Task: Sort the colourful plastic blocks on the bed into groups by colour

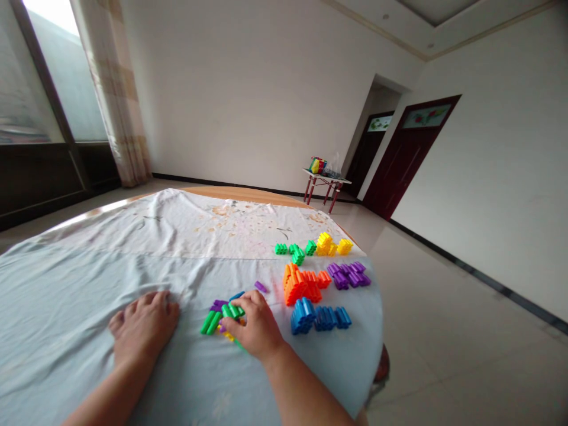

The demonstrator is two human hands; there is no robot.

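On the light blue cloth at the left, my left hand (146, 324) lies palm down, fingers loosely spread and holding nothing. My right hand (257, 326) pinches a ridged green plastic block (231, 310) between thumb and fingers, over a small mixed pile. In that pile I see another green block (210, 322), purple pieces (218, 305), a blue piece (236, 296) and yellow bits (226, 333), partly hidden by the hand. A single purple block (260, 287) lies just beyond my right fingers.
Right of my right hand are colour groups: orange blocks (294, 286), blue blocks (303, 316), purple blocks (348, 276), green blocks (297, 255) and yellow blocks (324, 243). The round table's cloth edge (380, 302) curves along the right. A small side table (328, 176) stands by the far wall.
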